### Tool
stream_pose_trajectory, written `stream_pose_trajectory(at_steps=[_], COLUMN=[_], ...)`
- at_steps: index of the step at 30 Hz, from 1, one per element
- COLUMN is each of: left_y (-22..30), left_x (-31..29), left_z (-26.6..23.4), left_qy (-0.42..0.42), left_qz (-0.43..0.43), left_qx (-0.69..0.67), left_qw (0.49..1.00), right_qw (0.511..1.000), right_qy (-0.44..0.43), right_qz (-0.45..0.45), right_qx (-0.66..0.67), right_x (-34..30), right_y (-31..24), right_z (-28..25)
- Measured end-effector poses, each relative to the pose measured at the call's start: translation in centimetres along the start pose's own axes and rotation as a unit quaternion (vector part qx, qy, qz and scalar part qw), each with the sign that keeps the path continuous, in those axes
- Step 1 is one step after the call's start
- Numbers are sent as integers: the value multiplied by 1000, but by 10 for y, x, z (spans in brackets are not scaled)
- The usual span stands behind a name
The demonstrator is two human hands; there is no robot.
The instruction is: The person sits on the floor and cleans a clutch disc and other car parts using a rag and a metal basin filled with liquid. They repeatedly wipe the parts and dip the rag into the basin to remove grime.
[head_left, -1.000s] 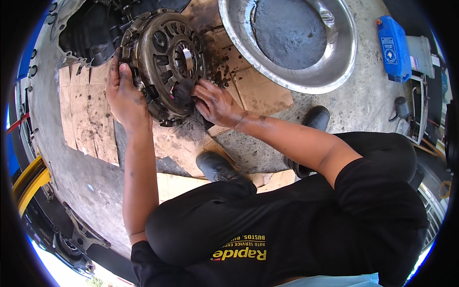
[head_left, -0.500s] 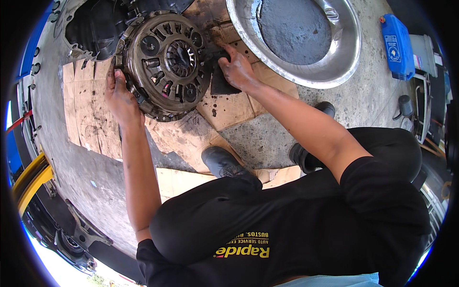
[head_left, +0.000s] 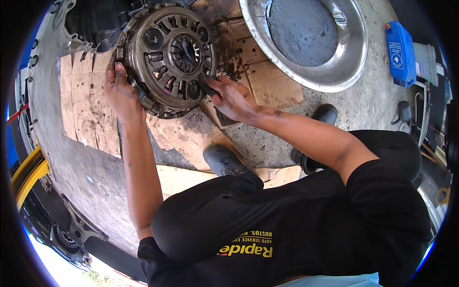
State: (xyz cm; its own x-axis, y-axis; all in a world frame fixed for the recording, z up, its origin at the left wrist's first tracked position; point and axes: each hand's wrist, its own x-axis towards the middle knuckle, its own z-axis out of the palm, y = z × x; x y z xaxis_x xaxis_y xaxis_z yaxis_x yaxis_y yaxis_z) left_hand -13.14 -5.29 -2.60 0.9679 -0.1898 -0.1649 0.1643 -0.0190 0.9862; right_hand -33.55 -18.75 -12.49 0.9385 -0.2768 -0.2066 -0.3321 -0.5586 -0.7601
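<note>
A greasy round clutch pressure plate [head_left: 164,60], with a ring of slots and spring fingers at its centre, is propped before me, its face toward me. My left hand [head_left: 123,95] grips its left rim, fingers behind the edge and thumb in front. At the lower right rim, my right hand [head_left: 234,99] has its fingers closed round a small black, rag-like piece [head_left: 206,86] pressed against the plate. Exactly what that piece is, I cannot make out. Oil-stained cardboard [head_left: 93,103] lies under and around the plate.
A wide metal basin [head_left: 353,57] of dark grey liquid stands at the far right. A blue jug [head_left: 400,55] is beyond it. Behind the plate lies a black housing [head_left: 91,24]. My boots [head_left: 222,160] are close to the cardboard, and a yellow post [head_left: 31,174] is at the left.
My right hand has moved from the cardboard beside the plate down and left onto its lower right rim, with the black piece. My left hand keeps its grip.
</note>
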Motion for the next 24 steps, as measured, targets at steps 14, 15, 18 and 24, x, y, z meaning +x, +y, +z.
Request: stream_pose_trajectory(at_steps=[14,15,18,24], left_y=[-1,1,-1,-1], left_x=[-4,-6,-3,-13], left_z=[2,3,12,10], left_qy=[-7,-4,-13,-6], left_qz=[16,22,28,36], left_qx=[3,6,11,32], left_qw=[1000,1000,999,999], right_qw=[996,994,996,998], right_qy=[10,31,16,-5], right_qz=[92,84,83,54], right_qx=[21,65,41,-14], right_x=[33,35,18,14], right_y=[1,1,12,12], right_z=[-52,-47,8,-27])
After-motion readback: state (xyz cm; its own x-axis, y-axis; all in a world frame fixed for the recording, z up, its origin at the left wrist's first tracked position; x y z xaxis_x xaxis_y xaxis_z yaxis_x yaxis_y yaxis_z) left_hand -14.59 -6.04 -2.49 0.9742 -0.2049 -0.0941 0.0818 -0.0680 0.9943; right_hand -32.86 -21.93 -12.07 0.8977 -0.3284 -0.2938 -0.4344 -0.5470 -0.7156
